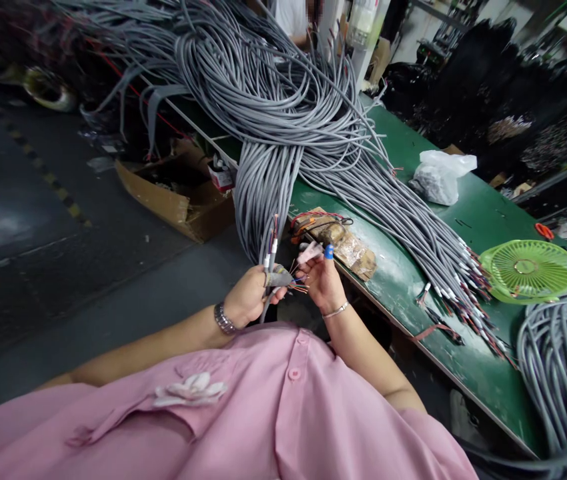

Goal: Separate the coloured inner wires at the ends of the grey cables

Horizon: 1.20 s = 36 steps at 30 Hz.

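My left hand [249, 296] is closed round a grey cable end [277, 278], held upright in front of my chest. Thin coloured wires [297, 287] fan out of the stripped tip toward my right hand [319, 277]. That hand, with taped fingertips and a blue finger cap, pinches at those wires. Both wrists wear bracelets. The held cable belongs to a thick bundle of grey cables [263, 187] hanging over the edge of the green table [483, 220].
A huge pile of grey cables [283, 87] covers the table's far end. A taped wooden jig [348, 247], a white plastic bag [441, 175] and a green fan [528, 270] lie on the table. An open cardboard box [178, 193] sits on the floor at left.
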Tool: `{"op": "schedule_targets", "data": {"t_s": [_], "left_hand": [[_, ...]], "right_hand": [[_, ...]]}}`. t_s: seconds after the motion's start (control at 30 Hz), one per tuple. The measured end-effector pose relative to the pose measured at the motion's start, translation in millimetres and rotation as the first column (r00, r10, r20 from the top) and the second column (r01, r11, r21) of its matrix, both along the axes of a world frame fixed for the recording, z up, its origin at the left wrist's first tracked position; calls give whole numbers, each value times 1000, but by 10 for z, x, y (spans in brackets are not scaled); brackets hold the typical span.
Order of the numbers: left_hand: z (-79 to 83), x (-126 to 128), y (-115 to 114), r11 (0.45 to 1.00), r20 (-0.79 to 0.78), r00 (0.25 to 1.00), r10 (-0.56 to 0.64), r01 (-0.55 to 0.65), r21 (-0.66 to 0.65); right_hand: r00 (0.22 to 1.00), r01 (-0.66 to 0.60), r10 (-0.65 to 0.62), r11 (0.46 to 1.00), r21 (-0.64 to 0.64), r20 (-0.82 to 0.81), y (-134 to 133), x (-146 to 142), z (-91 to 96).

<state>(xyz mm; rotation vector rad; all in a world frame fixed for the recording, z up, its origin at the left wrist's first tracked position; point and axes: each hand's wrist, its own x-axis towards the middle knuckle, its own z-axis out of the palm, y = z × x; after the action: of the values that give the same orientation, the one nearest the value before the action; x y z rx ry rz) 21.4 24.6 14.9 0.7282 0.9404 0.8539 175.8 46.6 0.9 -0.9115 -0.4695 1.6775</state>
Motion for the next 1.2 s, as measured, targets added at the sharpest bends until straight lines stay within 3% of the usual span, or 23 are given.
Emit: {"op": "schedule_targets", "data": {"t_s": [0.2,0.4,0.57,0.83,1.03,1.2], "left_hand": [[55,-7,-85,996,14,996,84,-84,14],[49,29,-29,994,33,993,112,-111,-16],[56,67,-7,993,43,992,117,-116,-25],[47,102,4,991,16,991,130,-129,-38],[53,68,-54,989,43,988,149,-149,-3],[66,27,-126,982,48,981,190,-190,-1]], "right_hand": [[999,31,-33,997,67,32,-48,6,56],[971,133,-167,972,194,173,-47,-5,-78],[998,35,-42,992,121,50,31,-24,-105],[988,130,-123,989,74,-98,73,-81,-79],[983,82,-81,997,0,-165,18,-46,-56],[987,43,-33,997,59,-154,-37,-24,-20]]}}
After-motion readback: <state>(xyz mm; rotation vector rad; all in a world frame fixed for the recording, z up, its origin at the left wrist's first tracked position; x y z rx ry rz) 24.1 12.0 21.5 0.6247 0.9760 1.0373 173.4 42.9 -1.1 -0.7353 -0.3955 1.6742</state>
